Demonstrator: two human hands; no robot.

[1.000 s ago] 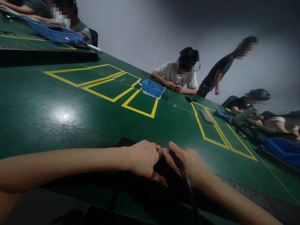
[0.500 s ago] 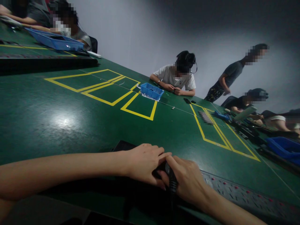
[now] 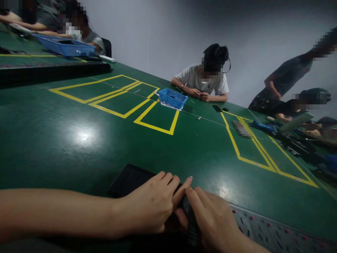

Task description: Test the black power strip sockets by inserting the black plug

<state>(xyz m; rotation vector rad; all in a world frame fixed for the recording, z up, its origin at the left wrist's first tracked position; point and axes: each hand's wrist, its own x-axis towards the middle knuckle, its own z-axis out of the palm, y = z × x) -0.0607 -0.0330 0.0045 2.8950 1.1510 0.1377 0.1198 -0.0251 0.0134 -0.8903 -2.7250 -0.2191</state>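
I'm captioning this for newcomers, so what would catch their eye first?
Probably the left hand over a black object and the right hand holding the ribbed end of a black cable, close together low in the picture. Next, yellow tape outlines stand out on the green table, with a blue basket toward its far side.

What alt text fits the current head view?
Right-hand grip holds a black cable's ribbed end; left-hand grip partly covers a flat black object at a green table. Beyond: yellow tape outlines, a blue basket and people.
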